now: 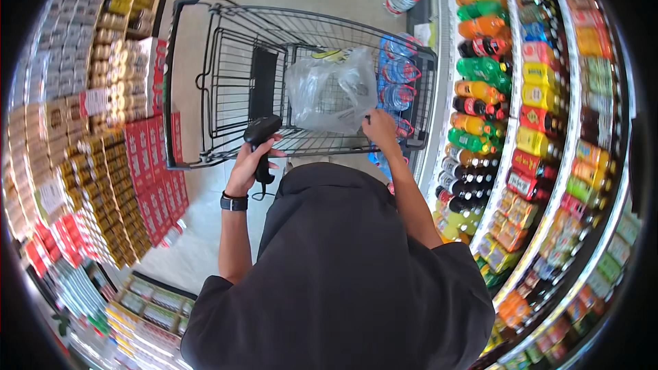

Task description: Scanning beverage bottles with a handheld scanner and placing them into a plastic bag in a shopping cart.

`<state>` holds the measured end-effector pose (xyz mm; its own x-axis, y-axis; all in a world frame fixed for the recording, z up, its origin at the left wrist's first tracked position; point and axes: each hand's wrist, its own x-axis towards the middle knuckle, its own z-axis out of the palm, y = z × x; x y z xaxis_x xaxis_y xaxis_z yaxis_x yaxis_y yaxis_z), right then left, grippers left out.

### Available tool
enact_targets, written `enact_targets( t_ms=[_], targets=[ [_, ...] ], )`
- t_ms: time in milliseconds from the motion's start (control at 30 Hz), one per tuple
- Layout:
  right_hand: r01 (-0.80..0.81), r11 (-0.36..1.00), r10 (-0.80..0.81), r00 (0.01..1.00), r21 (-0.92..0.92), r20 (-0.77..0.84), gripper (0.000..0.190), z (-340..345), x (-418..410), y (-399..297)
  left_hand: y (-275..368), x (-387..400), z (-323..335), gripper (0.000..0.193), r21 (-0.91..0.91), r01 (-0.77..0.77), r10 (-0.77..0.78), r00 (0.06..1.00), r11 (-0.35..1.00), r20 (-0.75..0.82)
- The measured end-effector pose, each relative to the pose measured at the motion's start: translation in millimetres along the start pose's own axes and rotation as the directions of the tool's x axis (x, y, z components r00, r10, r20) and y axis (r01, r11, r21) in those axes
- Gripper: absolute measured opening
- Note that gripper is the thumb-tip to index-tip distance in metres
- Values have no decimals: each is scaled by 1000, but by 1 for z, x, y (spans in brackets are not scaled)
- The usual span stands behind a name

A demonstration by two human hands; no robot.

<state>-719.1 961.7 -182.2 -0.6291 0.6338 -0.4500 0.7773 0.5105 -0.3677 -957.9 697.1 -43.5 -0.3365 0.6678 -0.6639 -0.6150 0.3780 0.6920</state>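
Observation:
My left hand point(250, 165) grips a black handheld barcode scanner point(262, 136) by its handle, its head pointing up over the cart's near side. A cord loop hangs below the handle. My right hand point(381, 127) is curled at the near right corner of a clear plastic bag point(331, 97), with a small dark object point(367, 119) showing between thumb and finger. What that object is cannot be made out. The crumpled bag lies inside a black wire shopping cart point(231, 82), and the cart's wires show through it. A yellow patch is visible at its far edge.
Shelves point(444, 128) of soft drink bottles point(480, 69) run along the right. Large water bottles point(398, 74) line the shelf foot, partly behind the cart's wires. On the left rise stacks of canned drinks point(97, 200) and red cartons point(154, 164). Grey floor point(205, 231) lies between.

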Motion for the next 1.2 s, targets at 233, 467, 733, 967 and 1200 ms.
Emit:
enact_targets(
  t_ms=[233,467,733,967,1200],
  targets=[
    [-116,735,-26,980,668,198,33,120,121,-21,-29,8,11,38,-147,15,-40,985,989,-165],
    [159,731,-551,712,664,435,42,103,108,-141,-34,43,10,41,-282,1,-95,942,959,-321],
    [113,593,-597,726,797,341,45,96,83,-118,-48,114,-4,41,-350,125,-204,959,928,-199],
    [329,916,-174,842,-231,511,38,65,108,-36,-47,109,-11,40,-372,45,-177,928,927,-329],
    [318,822,118,717,-472,687,36,104,84,54,-45,95,-9,41,-392,-15,-158,899,920,-408]
  ],
)
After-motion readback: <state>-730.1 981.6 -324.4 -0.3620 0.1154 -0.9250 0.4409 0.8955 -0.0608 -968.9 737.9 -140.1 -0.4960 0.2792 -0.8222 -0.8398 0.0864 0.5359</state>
